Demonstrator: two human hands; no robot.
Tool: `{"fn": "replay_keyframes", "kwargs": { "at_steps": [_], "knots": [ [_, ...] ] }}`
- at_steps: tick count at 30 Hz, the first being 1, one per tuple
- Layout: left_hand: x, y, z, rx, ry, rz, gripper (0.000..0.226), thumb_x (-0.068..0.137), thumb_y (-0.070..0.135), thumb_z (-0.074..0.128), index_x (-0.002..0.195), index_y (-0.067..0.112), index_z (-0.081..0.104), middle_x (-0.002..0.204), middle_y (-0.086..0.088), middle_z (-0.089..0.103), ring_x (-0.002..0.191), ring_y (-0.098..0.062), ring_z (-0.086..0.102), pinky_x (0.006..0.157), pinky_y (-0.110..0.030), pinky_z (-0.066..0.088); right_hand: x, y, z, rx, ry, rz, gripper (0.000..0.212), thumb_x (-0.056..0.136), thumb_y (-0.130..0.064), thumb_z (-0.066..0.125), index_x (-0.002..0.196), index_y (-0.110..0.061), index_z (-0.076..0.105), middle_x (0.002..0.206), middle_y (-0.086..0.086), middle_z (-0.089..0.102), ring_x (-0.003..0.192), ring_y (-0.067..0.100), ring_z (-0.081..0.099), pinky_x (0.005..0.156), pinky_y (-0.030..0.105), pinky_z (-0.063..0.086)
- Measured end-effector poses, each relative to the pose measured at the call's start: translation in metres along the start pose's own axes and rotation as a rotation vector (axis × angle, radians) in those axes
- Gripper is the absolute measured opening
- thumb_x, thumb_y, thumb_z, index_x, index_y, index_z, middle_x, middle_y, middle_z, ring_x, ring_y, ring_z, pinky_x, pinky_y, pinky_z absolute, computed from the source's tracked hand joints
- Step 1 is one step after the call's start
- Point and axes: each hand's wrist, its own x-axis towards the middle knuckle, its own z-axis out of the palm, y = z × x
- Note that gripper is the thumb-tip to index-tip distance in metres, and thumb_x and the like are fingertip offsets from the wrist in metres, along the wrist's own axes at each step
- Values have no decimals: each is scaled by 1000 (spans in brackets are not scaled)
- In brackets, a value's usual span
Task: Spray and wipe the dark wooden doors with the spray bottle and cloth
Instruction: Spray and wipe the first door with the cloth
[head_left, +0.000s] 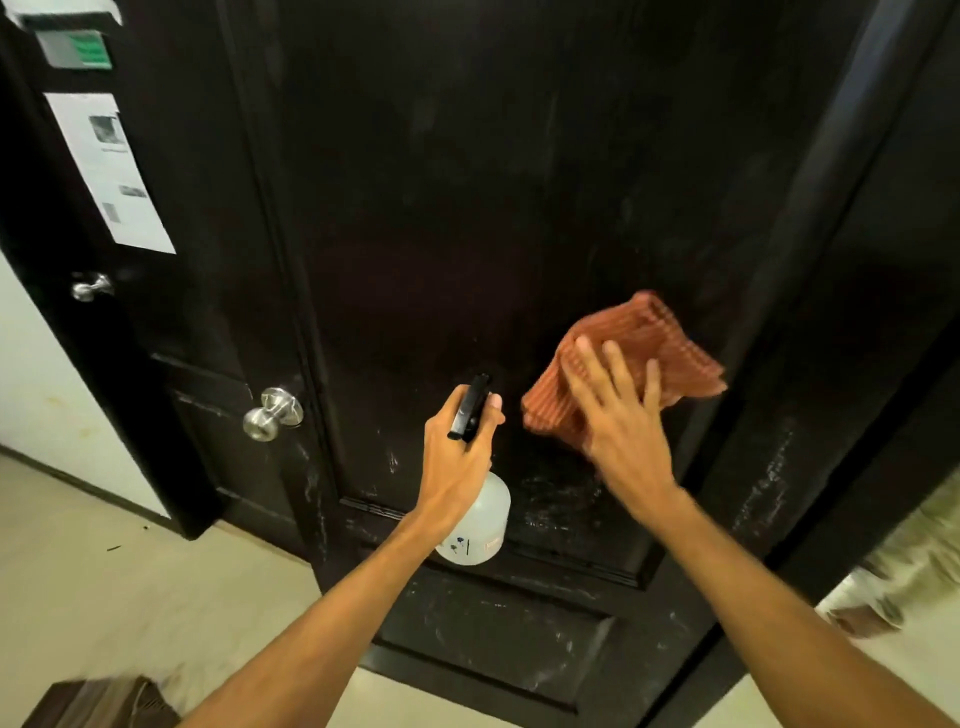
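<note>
A dark wooden door (467, 208) fills the middle of the view, with pale scuffs and streaks on its lower panels. My left hand (462, 447) grips the black trigger head of a translucent white spray bottle (480, 525), nozzle toward the door. My right hand (618, 410) presses an orange ribbed cloth (654, 338) flat against the door with straight, spread fingers, just right of the bottle. A second dark door (171, 260) stands to the left.
A silver knob (272, 413) sits on the middle door's left edge, and another knob (91, 287) on the left door. Paper notices (111, 171) hang on the left door. Below lies a pale floor (104, 571), with a brown box (98, 704) at bottom left.
</note>
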Motion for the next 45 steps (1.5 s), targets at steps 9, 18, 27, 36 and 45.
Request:
{"fn": "replay_keyframes", "kwargs": {
  "at_steps": [9, 18, 27, 36, 45],
  "knots": [
    [-15, 3, 21, -9, -42, -31, 19, 106, 29, 60, 94, 14, 64, 85, -22, 64, 48, -36, 46, 48, -47, 44, 19, 27, -30, 149, 76, 213, 97, 87, -3, 60, 166, -23, 7, 171, 8, 17, 149, 34, 30, 113, 62, 37],
    [-19, 7, 32, 4, -90, -26, 20, 105, 28, 59, 96, 11, 64, 85, -16, 68, 49, -30, 46, 46, -40, 44, -6, 39, -25, 130, 108, 207, 96, 83, -2, 67, 164, -24, 21, 126, 13, 61, 109, 35, 50, 89, 54, 48],
    [-27, 10, 63, 10, -164, -13, 18, 105, 29, 59, 97, 14, 65, 87, -9, 70, 49, -25, 49, 47, -27, 47, -59, 42, 5, 112, -21, 232, 93, 88, -12, 63, 165, -23, 13, 166, 12, 29, 151, 37, 27, 119, 65, 25],
    [-30, 15, 99, -21, -187, 15, 19, 106, 27, 59, 99, 10, 63, 86, -17, 68, 46, -22, 47, 47, -36, 46, -69, 80, -2, 131, 68, 373, 86, 96, -23, 52, 165, -24, 2, 172, 8, 0, 159, 33, -4, 121, 70, -2],
    [-44, 13, 123, -50, -218, -9, 19, 107, 25, 58, 100, 7, 63, 85, -11, 68, 46, -14, 47, 46, -27, 44, -51, 115, -21, 182, 192, 411, 85, 97, -38, 55, 165, -19, 7, 171, 8, -4, 157, 34, -4, 122, 55, -14]
  ]
}}
